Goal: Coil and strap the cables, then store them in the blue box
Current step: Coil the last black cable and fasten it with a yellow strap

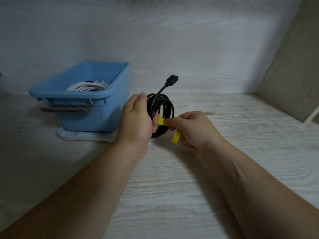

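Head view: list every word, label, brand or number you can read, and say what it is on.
None can be read.
Blue box: no lettering shows.
Yellow strap: a small raised patch near the black cable, too blurred to tell if it is text.
Black plug: no marking visible.

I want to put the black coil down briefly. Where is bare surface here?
Bare wood surface lies right of the black cable coil, up to the side wall, and in front of both forearms. Crowded: the blue box, holding a white cable, sits close beside the left hand.
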